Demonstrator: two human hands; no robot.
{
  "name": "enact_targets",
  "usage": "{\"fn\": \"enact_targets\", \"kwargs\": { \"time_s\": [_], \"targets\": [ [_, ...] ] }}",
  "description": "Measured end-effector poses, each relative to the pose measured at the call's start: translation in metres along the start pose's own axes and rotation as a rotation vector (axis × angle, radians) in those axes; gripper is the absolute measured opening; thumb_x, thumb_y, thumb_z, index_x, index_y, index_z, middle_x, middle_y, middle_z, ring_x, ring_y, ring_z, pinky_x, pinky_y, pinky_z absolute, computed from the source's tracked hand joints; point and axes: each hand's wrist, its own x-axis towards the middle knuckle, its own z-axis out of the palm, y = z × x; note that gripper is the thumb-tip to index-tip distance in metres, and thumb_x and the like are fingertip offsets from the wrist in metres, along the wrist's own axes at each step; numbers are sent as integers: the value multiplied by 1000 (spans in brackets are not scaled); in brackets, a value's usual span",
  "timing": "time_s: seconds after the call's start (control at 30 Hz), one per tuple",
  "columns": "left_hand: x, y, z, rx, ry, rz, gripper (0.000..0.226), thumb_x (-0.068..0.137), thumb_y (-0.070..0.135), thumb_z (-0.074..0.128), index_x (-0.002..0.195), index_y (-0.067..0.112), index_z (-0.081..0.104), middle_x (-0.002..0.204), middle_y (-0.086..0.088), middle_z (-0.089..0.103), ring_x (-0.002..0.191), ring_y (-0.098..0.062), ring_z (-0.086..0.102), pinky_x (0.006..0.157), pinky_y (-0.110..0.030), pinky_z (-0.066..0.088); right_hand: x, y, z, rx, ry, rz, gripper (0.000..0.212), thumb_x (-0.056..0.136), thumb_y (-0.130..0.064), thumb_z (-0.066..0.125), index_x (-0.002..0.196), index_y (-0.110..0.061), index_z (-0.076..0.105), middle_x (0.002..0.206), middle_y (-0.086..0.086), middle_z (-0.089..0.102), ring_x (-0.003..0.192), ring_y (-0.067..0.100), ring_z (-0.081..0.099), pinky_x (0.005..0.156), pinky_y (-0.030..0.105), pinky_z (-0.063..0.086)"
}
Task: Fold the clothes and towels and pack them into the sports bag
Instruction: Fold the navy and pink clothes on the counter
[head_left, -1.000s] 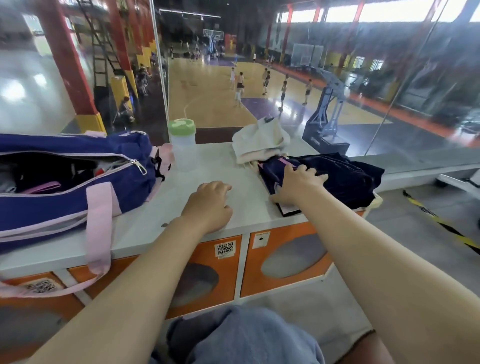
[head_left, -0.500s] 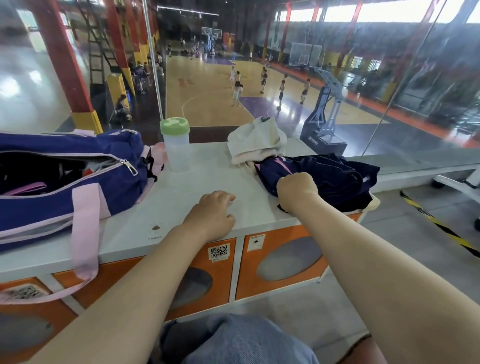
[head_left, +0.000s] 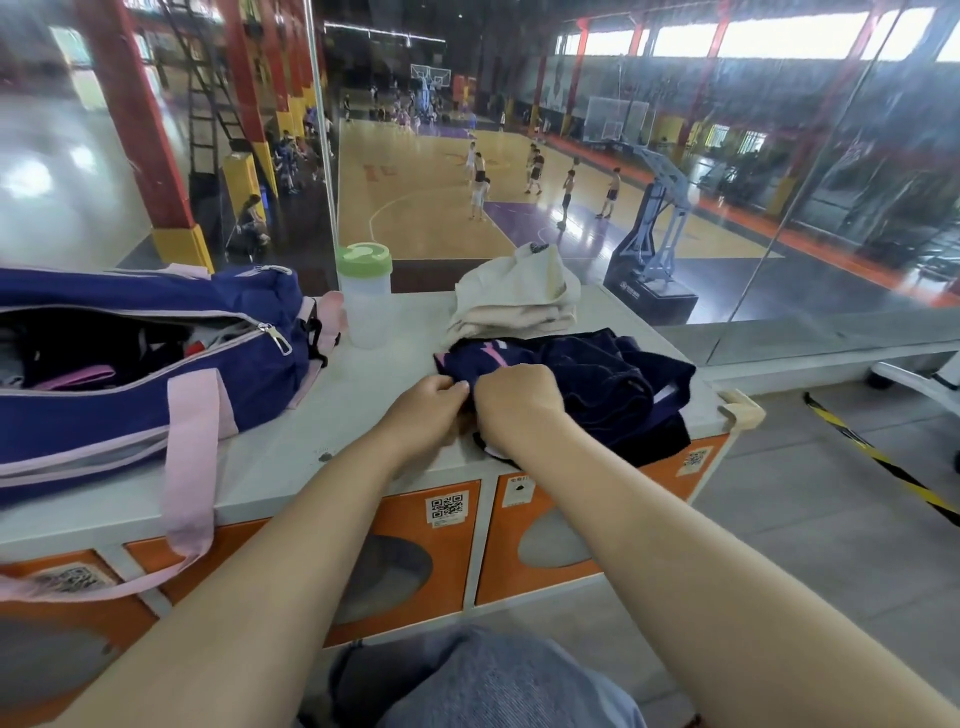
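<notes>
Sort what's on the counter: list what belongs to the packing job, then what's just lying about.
Job: navy garment, pinched by left hand and right hand; cream towel; open sports bag.
Lying about: green-lidded bottle.

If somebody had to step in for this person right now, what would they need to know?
Left hand and right hand: both pinch the near edge of the navy garment, side by side.
Navy garment: crumpled on the locker top, unfolded.
Cream towel: bunched just behind the garment, not neatly folded.
Sports bag: at the left, unzipped, with some items already inside; which ones cannot be told.
Shaker bottle: upright between the bag and the towel.
Left to do: fold the garment and the towel, then pack both.
</notes>
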Motion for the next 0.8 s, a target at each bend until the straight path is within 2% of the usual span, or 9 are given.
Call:
{"fn": "enact_targets", "kwargs": {
  "time_s": [0.13,0.23,0.3,0.4,0.5,0.6,0.63,0.7,0.8],
  "targets": [
    [0,1,-12,-353,41,-126,37,97,38,48,118,9,59,98,-9,66,78,-18,60,65,-28,50,4,-31,-21,153,-7,22,20,89,-16,57,108,-17,62,79,-2,51,73,19,51,61,29,38],
    [1,0,-22,-433,60,-191,25,96,31,52,112,14,62,82,-3,65,64,-14,58,55,-23,46,17,-26,-25,449,-87,82,19,90,-29,54,107,-19,57,95,0,59,87,23,58,66,30,39],
    [0,1,-21,-432,25,-202,26,95,31,55,114,15,61,83,-1,66,65,-12,60,51,-21,46,21,-16,-26,636,-118,55,26,87,-44,50,99,-22,57,92,-1,62,84,22,58,68,28,42],
    [1,2,-16,-446,10,-209,41,91,38,63,124,14,57,105,-5,70,88,-17,67,59,-25,50,9,12,-32,813,-137,-92,25,91,-36,50,77,-16,56,73,-2,58,67,14,54,60,27,40],
    [2,1,-12,-368,15,-178,56,86,36,69,133,11,49,117,-6,67,98,-17,65,63,-22,51,-1,47,-26,1043,-77,-1,20,88,-21,51,71,-12,57,64,-2,51,59,14,44,59,30,36],
    [0,0,-9,-219,-4,-154,65,84,26,72,138,10,38,126,-4,58,108,-19,58,80,-25,47,-7,77,-14,1122,21,143,28,82,-9,46,77,-25,68,95,-1,66,83,17,61,77,32,52],
    [0,0,-8,-193,-9,-148,64,84,22,72,137,10,37,125,-4,57,109,-20,58,83,-28,48,-11,85,-10,1098,13,150,32,82,-6,44,79,-28,68,101,1,66,86,18,62,76,30,52],
    [1,1,-8,-140,8,-135,64,81,19,71,135,13,38,124,-6,57,108,-23,58,91,-35,50,-22,97,-5,1021,-36,118,27,85,-6,45,83,-20,69,97,2,68,80,15,58,66,24,44],
    [-3,8,-7,-126,63,-103,55,81,16,65,131,15,42,120,-6,57,104,-23,58,86,-35,52,-29,99,3,896,-95,25,29,91,-23,50,100,-1,66,92,15,66,75,15,48,70,30,40]
  ]
}}
